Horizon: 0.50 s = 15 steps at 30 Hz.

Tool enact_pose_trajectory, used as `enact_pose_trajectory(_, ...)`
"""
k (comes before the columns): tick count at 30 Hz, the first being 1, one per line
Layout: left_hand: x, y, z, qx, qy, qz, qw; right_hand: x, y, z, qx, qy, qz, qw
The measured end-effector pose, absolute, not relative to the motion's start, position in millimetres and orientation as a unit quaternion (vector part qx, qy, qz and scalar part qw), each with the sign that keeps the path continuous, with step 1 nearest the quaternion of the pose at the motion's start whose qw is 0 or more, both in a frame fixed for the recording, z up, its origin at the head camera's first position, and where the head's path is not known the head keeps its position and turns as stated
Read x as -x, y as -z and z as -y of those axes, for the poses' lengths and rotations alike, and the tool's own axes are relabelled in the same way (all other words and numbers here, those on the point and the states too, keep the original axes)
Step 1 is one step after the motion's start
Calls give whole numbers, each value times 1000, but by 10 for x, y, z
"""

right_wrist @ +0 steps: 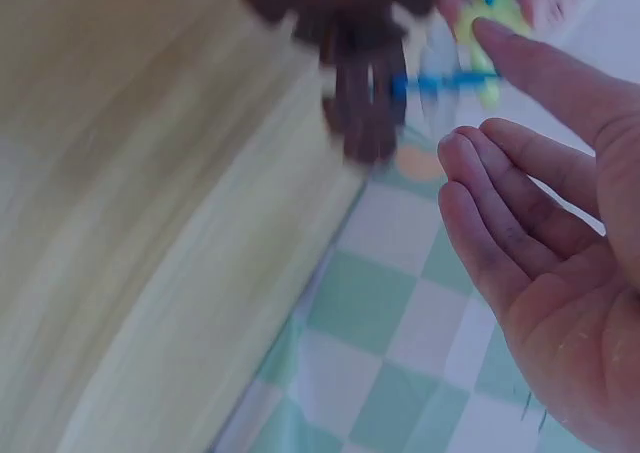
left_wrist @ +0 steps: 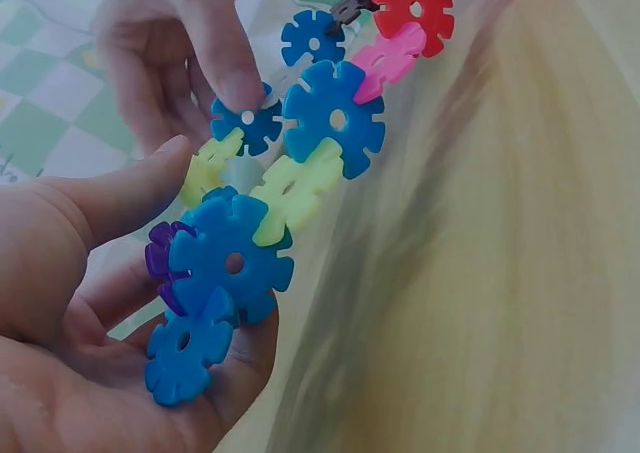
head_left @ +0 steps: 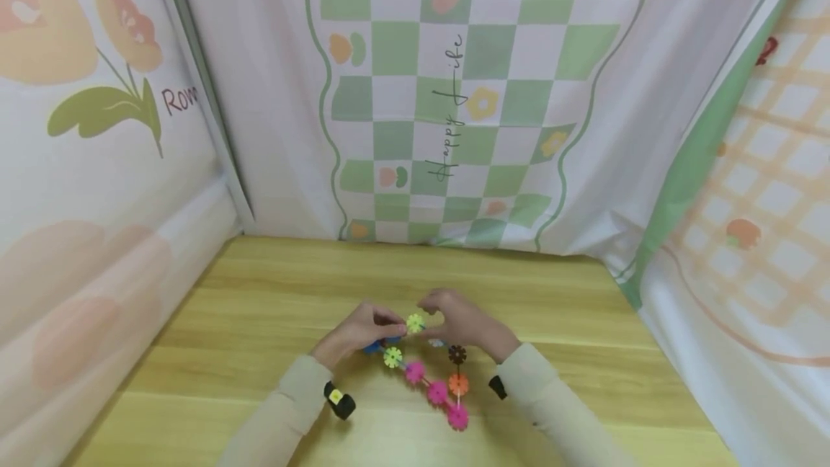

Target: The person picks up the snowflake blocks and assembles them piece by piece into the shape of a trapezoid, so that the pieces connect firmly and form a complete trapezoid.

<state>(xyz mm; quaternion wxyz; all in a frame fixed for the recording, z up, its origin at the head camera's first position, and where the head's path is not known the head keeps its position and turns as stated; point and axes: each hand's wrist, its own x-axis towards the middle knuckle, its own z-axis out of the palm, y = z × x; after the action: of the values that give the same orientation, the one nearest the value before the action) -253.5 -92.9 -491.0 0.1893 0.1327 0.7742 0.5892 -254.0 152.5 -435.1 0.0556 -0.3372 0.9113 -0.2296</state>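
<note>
- A cloth backdrop with green and white squares and flowers hangs behind both hands.
- The wooden tabletop lies under both hands.
- A chain of toy flower discs sits between the two hands and trails down toward the person's sleeves. The pink and orange discs lie on the tabletop, just below the right hand.
- The left hand is curled round the blue end of the chain. In the left wrist view, two blue discs and a purple disc rest on its fingers, and the thumb lies across them.
- The right hand meets the left hand at the top of the chain. One fingertip presses a small blue disc. Its other fingers are only loosely bent and hold nothing.
- A yellow-green disc sits right between the two hands.
- A brown disc hangs just under the right hand. It looks blurry in the right wrist view.
- There are no boxes or bowls here.
</note>
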Motion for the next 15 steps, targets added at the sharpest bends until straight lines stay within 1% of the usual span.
enact_pose_trajectory(5, 2511, 4926, 932, -125, -592, -772, 193, 2453, 4292, -1883, 288, 269, -916, 71)
enact_pose_trajectory(11, 2492, 4935, 929, -122, -594, -771, 194, 2300, 4397, -2293, 262, 294, -917, 67)
enact_pose_trajectory(13, 2487, 4939, 925, -120, -594, -771, 195, 2226, 4456, -2372, 260, 312, -910, 80)
enact_pose_trajectory(15, 2483, 4948, 921, -117, -595, -770, 198, 2145, 4524, -2411, 251, 337, -901, 108)
